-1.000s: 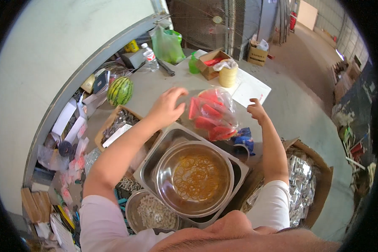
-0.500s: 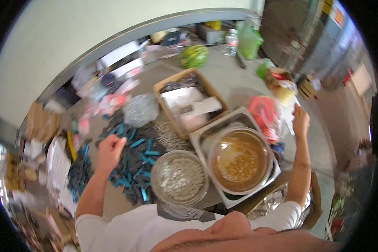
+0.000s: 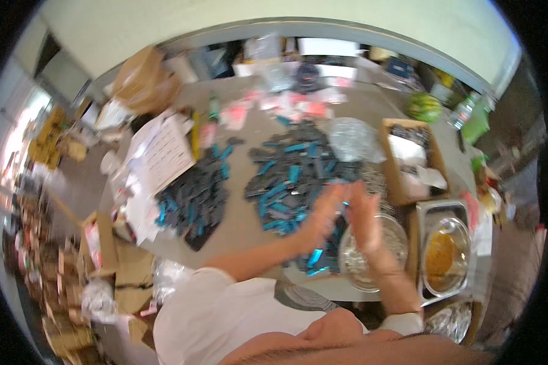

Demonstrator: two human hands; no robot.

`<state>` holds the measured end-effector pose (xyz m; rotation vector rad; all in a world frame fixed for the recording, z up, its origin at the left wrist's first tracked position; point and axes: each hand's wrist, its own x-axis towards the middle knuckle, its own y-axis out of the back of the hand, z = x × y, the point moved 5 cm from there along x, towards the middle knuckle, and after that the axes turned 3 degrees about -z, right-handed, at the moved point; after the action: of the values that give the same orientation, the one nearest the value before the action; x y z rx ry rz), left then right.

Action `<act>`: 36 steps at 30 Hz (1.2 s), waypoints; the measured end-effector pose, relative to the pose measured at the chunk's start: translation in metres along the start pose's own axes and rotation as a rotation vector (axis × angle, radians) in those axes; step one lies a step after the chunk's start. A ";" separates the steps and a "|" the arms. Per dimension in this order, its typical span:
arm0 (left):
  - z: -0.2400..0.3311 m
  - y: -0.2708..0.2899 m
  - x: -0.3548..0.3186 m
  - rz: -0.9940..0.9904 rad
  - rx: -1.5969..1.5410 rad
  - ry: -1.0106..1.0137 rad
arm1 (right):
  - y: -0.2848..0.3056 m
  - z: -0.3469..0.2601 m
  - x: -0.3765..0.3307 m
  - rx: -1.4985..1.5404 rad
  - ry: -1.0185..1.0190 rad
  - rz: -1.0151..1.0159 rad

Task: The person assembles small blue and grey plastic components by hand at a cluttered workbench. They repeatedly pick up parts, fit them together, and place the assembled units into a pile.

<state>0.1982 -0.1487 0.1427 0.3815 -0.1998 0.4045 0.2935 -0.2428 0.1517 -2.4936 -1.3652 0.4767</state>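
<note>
My left hand (image 3: pixel 324 220) and my right hand (image 3: pixel 365 222) are side by side over the right edge of a heap of dark grey and bright blue pieces (image 3: pixel 294 174). Both are blurred, with fingers stretched forward and apparently nothing held. Their fingertips nearly meet, and a bit of blue shows between them. My right wrist passes above a round clear bowl (image 3: pixel 391 267) of small pale pieces. Beyond my right hand lies a pile of thin silvery pieces (image 3: pixel 374 180). A second heap of dark and blue pieces (image 3: pixel 200 198) sits to the left.
At the right stand a cardboard box (image 3: pixel 391 193) and a steel tray (image 3: pixel 430 296) with a bowl of yellowish contents (image 3: pixel 441 255). A clear plastic bag (image 3: pixel 353 139), pink bags (image 3: pixel 313 108) and a watermelon (image 3: pixel 424 107) lie farther back. Written sheets (image 3: pixel 164 152) lie left.
The view has swung left. My hands, earlier wide apart with curled fingers, have come together over the heap and their fingers have straightened.
</note>
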 end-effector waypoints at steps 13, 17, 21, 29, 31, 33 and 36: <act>-0.075 0.121 -0.153 0.353 -1.181 0.177 | -0.227 0.172 0.009 -0.534 0.579 -0.192; -0.077 0.106 -0.226 0.124 -0.885 0.126 | -0.203 0.201 0.016 -0.617 0.504 -0.123; -0.120 0.134 -0.341 0.092 -0.619 0.329 | -0.201 0.245 -0.040 -0.553 0.223 -0.008; -0.233 0.152 -0.534 0.059 0.519 0.654 | -0.135 0.388 -0.224 -1.000 0.046 -0.010; -0.278 0.147 -0.558 0.071 0.669 0.514 | -0.108 0.419 -0.246 -1.478 0.096 0.148; -0.305 0.136 -0.564 0.007 0.639 0.361 | -0.031 0.484 -0.263 -1.932 0.231 0.270; -0.291 0.132 -0.550 0.049 0.588 0.483 | 0.001 0.499 -0.263 -1.786 -0.003 0.199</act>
<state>-0.3198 -0.1094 -0.2247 0.8408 0.3932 0.5906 -0.0399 -0.4325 -0.2623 -3.7449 -1.9190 -1.3916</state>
